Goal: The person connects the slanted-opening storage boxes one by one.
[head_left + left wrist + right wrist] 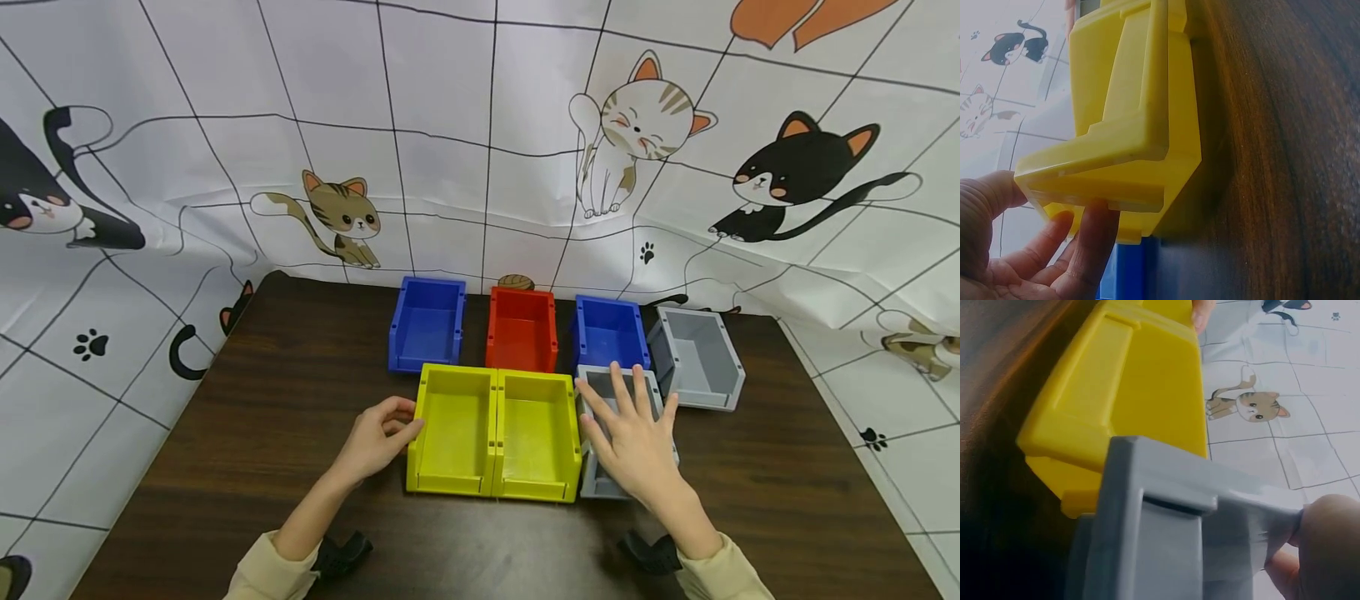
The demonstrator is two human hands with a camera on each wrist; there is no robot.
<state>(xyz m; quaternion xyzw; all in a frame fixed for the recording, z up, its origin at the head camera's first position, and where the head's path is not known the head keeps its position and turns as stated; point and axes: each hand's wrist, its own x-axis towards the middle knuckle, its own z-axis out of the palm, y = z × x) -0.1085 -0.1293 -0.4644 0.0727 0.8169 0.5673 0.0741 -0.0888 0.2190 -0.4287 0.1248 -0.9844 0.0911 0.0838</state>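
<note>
Two yellow storage bins stand side by side, the left yellow bin touching the right yellow bin. My left hand grips the left bin's outer side wall, thumb at the rim and fingers bent against the outside. In the left wrist view, those fingers press under the yellow rim. Over the front grey bin, right of the yellow pair, my right hand spreads with straight fingers. The right wrist view has its thumb at the grey bin's rim.
Behind stand a blue bin, a red bin, a second blue bin and another grey bin. All rest on a dark wooden table. A white cat-print cloth hangs behind and at the sides.
</note>
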